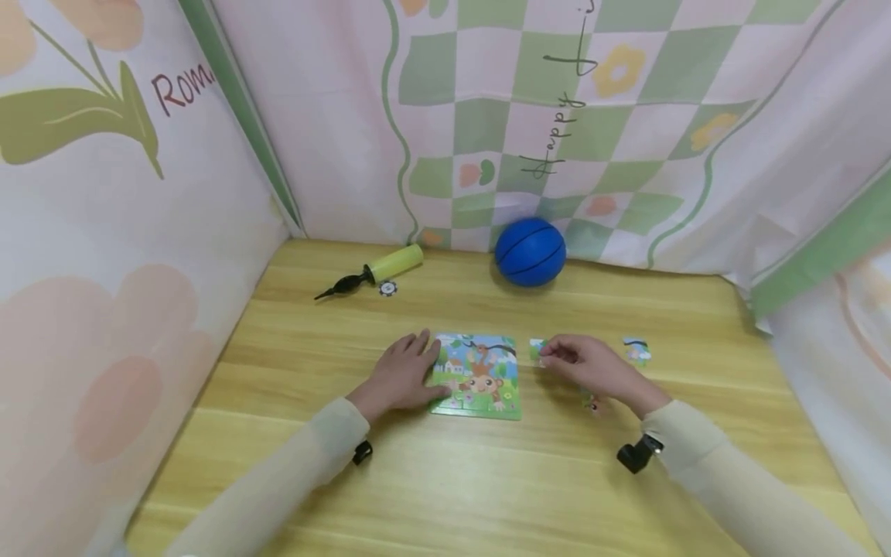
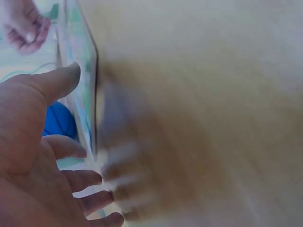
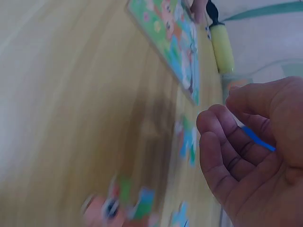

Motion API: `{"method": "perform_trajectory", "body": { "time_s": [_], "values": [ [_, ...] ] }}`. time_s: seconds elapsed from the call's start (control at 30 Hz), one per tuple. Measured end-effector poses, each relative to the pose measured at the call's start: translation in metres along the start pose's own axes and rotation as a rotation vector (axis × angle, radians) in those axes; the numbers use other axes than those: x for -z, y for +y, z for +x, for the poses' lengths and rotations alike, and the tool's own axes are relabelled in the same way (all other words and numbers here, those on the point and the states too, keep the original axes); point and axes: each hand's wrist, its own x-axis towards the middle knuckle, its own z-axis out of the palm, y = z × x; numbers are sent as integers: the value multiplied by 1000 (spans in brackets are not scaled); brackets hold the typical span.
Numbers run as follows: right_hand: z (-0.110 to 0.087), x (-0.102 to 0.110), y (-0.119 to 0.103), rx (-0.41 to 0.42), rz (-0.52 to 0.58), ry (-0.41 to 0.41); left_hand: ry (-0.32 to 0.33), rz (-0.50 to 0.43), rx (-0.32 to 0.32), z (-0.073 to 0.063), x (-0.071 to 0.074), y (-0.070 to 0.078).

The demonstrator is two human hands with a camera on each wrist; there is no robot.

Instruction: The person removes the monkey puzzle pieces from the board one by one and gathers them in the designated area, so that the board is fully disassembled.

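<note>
A square jigsaw puzzle (image 1: 480, 379) with a monkey picture lies flat on the wooden table. My left hand (image 1: 404, 373) is at its left edge, thumb and fingers spread, the fingertips right at the border. Just right of the puzzle lies a loose puzzle piece (image 1: 535, 349). Over it hovers my right hand (image 1: 592, 367), fingers loosely bent; in the right wrist view nothing shows between thumb and fingers, and the piece (image 3: 187, 143) sits on the table. Another loose piece (image 1: 636, 350) lies farther right, and a pinkish piece (image 1: 594, 405) is partly hidden below the right hand.
At the back stands a blue ball (image 1: 530, 252) with black lines, near the curtain (image 1: 480, 131). A yellow-green hand pump (image 1: 397, 264) with a black nozzle lies back left, a small round black-and-white chip (image 1: 387, 288) beside it. Cloth walls close in the table (image 1: 445, 487).
</note>
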Motion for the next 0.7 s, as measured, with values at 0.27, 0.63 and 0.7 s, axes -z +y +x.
{"method": "perform_trajectory", "body": {
  "time_s": [0.27, 0.63, 0.7],
  "values": [
    [43, -24, -34, 76, -27, -78, -27, 33, 0, 0, -2, 2],
    [74, -62, -65, 199, 25, -317, -44, 61, 19, 5, -6, -3],
    [77, -64, -68, 223, 8, -334, -49, 68, 20, 5, -6, -3]
  ]
}}
